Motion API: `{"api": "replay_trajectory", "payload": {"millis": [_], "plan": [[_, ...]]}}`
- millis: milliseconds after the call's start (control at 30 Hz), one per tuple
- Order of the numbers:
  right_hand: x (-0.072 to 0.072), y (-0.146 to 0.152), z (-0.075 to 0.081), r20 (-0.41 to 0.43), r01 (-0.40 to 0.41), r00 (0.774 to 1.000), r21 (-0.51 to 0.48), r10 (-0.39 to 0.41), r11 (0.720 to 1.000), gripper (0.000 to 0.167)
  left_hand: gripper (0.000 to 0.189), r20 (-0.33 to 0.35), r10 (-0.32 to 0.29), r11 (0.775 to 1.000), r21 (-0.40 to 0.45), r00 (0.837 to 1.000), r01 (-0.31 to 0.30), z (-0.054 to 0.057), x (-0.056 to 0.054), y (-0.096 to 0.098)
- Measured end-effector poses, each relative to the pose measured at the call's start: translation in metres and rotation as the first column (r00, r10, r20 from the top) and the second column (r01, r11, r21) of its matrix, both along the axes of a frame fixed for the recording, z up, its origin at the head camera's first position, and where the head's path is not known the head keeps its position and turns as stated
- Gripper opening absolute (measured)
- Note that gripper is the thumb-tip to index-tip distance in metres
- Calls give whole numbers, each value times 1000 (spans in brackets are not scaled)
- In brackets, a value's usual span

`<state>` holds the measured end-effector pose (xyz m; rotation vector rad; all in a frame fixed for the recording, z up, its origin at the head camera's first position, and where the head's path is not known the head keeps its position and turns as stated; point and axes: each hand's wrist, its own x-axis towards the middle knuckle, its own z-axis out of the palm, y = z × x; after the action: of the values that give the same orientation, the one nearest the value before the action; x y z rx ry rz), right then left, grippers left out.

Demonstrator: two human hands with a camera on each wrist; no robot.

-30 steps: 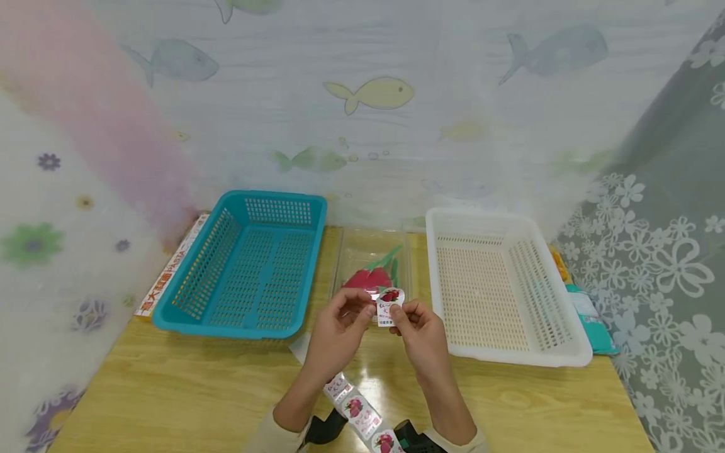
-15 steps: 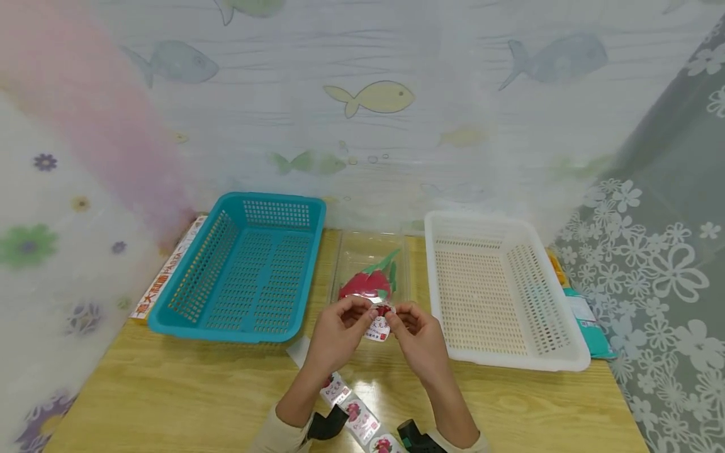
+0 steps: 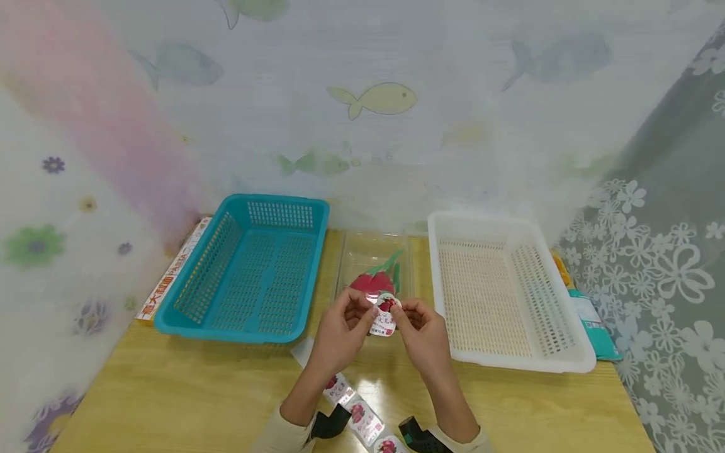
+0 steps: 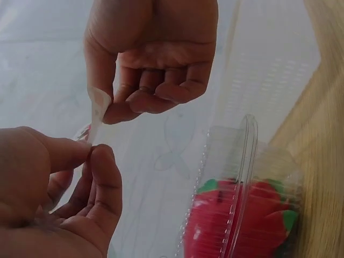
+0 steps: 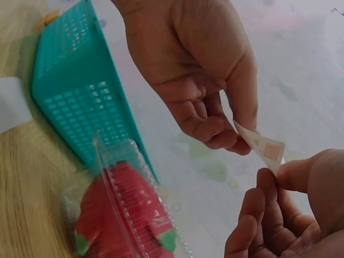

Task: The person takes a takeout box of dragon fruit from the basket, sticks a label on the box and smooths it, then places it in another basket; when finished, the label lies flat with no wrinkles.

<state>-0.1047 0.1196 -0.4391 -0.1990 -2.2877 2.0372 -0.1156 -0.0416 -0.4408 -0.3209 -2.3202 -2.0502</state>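
Observation:
Both hands meet over the table's middle around a white sticker (image 3: pixel 382 322) printed with red dragon fruit and lettering. My left hand (image 3: pixel 340 328) pinches one edge between thumb and forefinger; my right hand (image 3: pixel 421 332) pinches the opposite edge near the top. In the right wrist view the sticker (image 5: pixel 267 150) looks bent between the two pinches. Just beyond the hands lies a clear plastic box (image 3: pixel 342 258) with a red, green-leaved dragon fruit (image 3: pixel 370 282) inside, its near part hidden by the hands. The box's ridged rim (image 4: pixel 248 161) shows in the left wrist view.
A blue-green basket (image 3: pixel 240 332) stands to the left and a white basket (image 3: pixel 521 360) to the right. A strip of stickers (image 3: pixel 365 418) lies beneath the forearms. A pasta box (image 3: pixel 172 270) and a teal packet (image 3: pixel 595 327) lie outside the baskets. A patterned curtain hangs behind.
The sticker dipped toward me half a second ago and is tilted up again now. My left fingertips, at its left edge a second ago, now pinch it too. Box and baskets have stayed put.

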Motion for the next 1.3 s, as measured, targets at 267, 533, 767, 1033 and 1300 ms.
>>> {"api": "replay_trajectory", "payload": {"millis": [267,533,767,1033,1300], "plan": [[-1,1,3,-12,-5,1000,14,5,1000,18,11,-53,-15,998,-58,999,12,3,1,0],[-16,2,8,-23,-45,999,115,48,992,23,14,-32,29,997,-71,999,-31,5,-6,-1],[-32,0,19,-32,-50,998,216,58,975,25,20,-19,36,995,-97,999,-37,15,-20,-4],[-61,2,36,10,-78,997,325,79,943,29,27,10,-28,983,-184,1000,29,29,-50,-8],[-94,4,51,88,-168,986,393,144,904,33,35,84,-56,971,-229,995,74,41,-77,-12]]}}
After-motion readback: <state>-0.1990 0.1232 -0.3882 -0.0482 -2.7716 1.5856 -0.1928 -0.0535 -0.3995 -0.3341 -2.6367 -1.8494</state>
